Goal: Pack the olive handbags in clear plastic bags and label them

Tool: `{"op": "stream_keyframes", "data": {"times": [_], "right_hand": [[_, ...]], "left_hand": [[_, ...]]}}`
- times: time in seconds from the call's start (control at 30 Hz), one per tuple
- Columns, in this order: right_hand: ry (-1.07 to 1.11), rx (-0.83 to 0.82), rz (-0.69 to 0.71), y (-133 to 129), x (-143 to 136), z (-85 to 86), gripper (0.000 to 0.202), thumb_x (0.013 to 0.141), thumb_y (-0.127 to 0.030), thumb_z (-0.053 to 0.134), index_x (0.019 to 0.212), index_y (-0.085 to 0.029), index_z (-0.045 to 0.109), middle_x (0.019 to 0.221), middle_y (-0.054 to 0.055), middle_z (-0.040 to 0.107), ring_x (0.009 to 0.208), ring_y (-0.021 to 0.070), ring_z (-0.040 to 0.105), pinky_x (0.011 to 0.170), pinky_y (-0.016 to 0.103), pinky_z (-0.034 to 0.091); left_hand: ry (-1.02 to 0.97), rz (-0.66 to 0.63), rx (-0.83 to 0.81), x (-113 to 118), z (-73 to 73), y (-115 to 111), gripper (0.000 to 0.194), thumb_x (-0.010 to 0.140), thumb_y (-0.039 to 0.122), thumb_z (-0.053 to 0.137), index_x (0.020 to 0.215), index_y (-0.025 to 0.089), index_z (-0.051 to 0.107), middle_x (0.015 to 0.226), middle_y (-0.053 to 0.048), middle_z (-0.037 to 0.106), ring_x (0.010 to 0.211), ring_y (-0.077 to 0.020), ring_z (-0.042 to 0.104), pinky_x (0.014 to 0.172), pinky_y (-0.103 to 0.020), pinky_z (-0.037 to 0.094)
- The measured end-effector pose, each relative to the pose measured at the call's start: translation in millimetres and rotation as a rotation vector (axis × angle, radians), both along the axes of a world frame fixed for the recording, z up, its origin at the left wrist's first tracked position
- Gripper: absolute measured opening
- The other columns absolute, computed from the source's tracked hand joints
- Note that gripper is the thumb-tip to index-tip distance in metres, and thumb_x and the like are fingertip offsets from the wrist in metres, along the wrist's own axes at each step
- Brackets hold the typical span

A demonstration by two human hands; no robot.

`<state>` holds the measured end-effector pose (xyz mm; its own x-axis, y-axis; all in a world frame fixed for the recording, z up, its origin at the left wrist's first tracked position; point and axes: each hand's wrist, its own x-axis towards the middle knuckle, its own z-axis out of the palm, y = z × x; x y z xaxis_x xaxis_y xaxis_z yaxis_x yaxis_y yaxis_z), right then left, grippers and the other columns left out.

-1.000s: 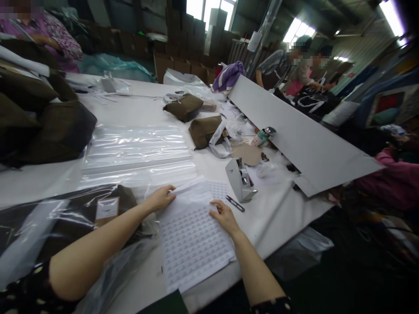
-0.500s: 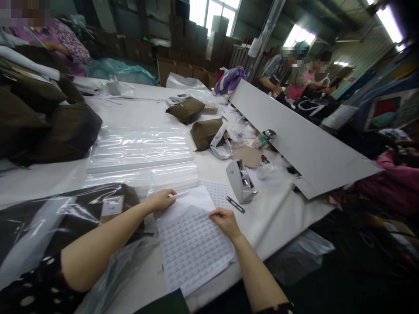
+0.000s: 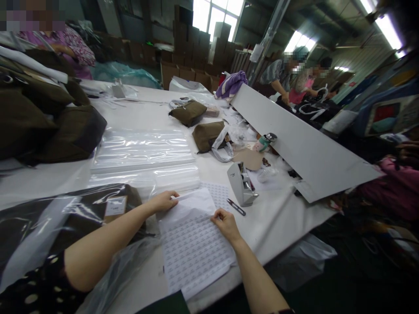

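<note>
Left to right: an olive bag (image 3: 72, 126), upper left, with a person in patterned sleeves (image 3: 78, 46) behind it. Lower left, a dark item in clear plastic (image 3: 81, 209) bears a tag (image 3: 115, 206). Clear plastic sleeves (image 3: 144, 150) lie flat at left of centre. The left hand (image 3: 166, 201), near lower centre, rests at the upper left edge of the printed sheet (image 3: 196, 248), thumb and fingers bent toward each other; whether they close on paper cannot be told. The sheet lies on the white table (image 3: 268, 213), bottom centre. The right hand (image 3: 225, 221) pinches its right edge between thumb and forefinger. Just beyond: thread snips (image 3: 236, 207) and a grey-white dispenser (image 3: 240, 185). A white board (image 3: 301, 144) slants across the right.
</note>
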<state>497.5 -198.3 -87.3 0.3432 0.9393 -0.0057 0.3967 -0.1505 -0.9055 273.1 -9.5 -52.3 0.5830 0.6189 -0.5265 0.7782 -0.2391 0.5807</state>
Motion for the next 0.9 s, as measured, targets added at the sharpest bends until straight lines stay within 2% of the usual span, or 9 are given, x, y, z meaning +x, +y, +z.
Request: {"op": "stream_keyframes", "data": {"times": [0.13, 0.37, 0.67, 0.9], "right_hand": [[-0.011, 0.013, -0.013, -0.6, 0.0, -4.7, 0.015, 0.069, -0.025, 0.063, 0.084, -0.02, 0.064, 0.073, 0.0, 0.066, 0.066, 0.0167, 0.061, 0.064, 0.027, 0.047], [-0.053, 0.11, 0.075, -3.6, -4.2, -1.9, 0.004, 0.072, -0.023, 0.063, 0.073, -0.022, 0.066, 0.068, 0.0, 0.066, 0.064, 0.016, 0.06, 0.064, 0.026, 0.047], [-0.062, 0.254, 0.095, -8.6, -5.1, -6.8, 0.006, 0.075, -0.023, 0.062, 0.075, -0.022, 0.069, 0.071, 0.001, 0.069, 0.064, 0.0153, 0.061, 0.063, 0.026, 0.049], [-0.062, 0.265, 0.125, -11.4, -3.8, -10.0, 0.008, 0.075, -0.022, 0.063, 0.076, -0.023, 0.07, 0.074, 0.002, 0.07, 0.066, 0.0162, 0.063, 0.064, 0.028, 0.051]], "left_hand": [[-0.004, 0.002, 0.002, -1.0, 2.5, -1.0, 0.031, 0.083, 0.028, 0.048, 0.111, 0.02, 0.057, 0.09, -0.003, 0.069, 0.077, -0.016, 0.065, 0.068, -0.025, 0.05], [0.014, -0.005, -0.008, -1.6, 0.3, -0.2, 0.03, 0.087, 0.032, 0.054, 0.11, 0.014, 0.057, 0.098, -0.006, 0.064, 0.086, -0.0176, 0.062, 0.081, -0.039, 0.049], [0.045, -0.033, -0.016, 3.3, -5.6, 1.1, 0.029, 0.087, 0.037, 0.053, 0.102, 0.013, 0.06, 0.099, -0.006, 0.063, 0.088, -0.0183, 0.061, 0.082, -0.04, 0.049], [0.08, -0.041, -0.063, 3.2, -2.7, -2.0, 0.028, 0.087, 0.038, 0.052, 0.094, 0.012, 0.061, 0.09, -0.004, 0.064, 0.083, -0.0172, 0.061, 0.079, -0.038, 0.049]]}}
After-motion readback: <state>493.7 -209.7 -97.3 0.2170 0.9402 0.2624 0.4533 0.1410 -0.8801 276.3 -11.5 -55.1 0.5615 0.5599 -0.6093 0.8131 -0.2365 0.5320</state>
